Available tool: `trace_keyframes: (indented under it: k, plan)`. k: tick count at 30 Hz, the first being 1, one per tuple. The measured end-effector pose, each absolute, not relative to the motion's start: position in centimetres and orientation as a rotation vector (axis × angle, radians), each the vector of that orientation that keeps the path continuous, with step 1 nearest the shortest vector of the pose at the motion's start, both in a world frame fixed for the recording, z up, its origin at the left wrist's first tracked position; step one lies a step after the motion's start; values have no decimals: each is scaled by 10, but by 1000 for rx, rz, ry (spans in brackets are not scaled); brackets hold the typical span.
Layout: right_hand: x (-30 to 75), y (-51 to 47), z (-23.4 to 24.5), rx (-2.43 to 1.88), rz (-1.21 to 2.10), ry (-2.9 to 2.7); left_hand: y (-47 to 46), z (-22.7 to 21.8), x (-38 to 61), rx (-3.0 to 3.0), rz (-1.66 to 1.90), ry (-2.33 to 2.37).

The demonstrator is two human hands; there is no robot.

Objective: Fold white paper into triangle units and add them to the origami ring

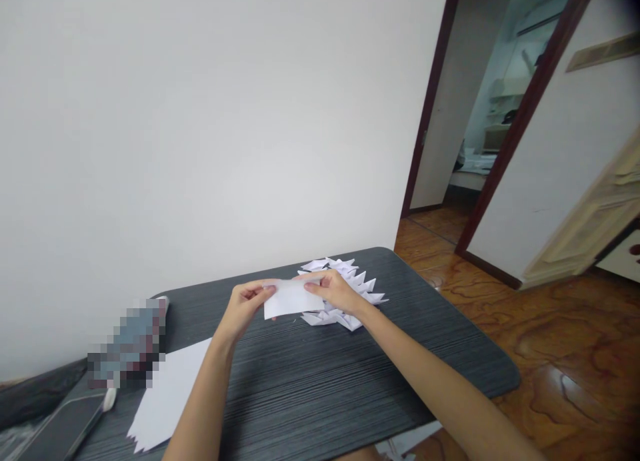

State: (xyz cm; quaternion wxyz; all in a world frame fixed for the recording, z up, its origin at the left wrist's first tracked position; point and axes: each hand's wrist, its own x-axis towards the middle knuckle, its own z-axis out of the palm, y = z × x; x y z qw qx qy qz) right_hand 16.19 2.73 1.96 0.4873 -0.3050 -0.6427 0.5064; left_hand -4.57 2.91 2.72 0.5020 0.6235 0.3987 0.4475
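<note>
A small white rectangle of paper point(293, 298) is held up above the dark table, its long top edge between my two hands. My left hand point(249, 299) pinches its upper left corner, thumb on the near face. At the upper right, my right hand point(334, 290) grips the same paper with thumb in front and fingers behind. Just beyond and right of my right hand lies a cluster of folded white paper boats point(367, 285), partly hidden by the paper and hand.
The dark wood-grain table point(300, 387) stands against a white wall point(215, 127). A fanned stack of white sheets point(167, 394) lies left of my left forearm. Farther left are a blurred-out object point(133, 341) and a dark flat case point(63, 429). A doorway opens at right.
</note>
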Motion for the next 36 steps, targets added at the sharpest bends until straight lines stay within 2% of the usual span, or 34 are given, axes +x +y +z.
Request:
trace_keyframes:
  k: [6,14,19,25,32,36]
  plan:
    - [169,24,10,-798,1376,-1644,22,31,-59,1598,666,776]
    - [171,14,3,-694,1341,-1870,12,13,-19,1470,469,772]
    - [180,17,9,-689,1363,-1769,12,5,-18,1326,589,790]
    - [219,36,21,-712,936,-1261,14,10,-13,1124,878,726]
    - [202,22,20,-631,1045,-1800,10,5,1,998,801,580]
    - [190,17,19,-633,1077,-1864,4,3,7,926,731,512]
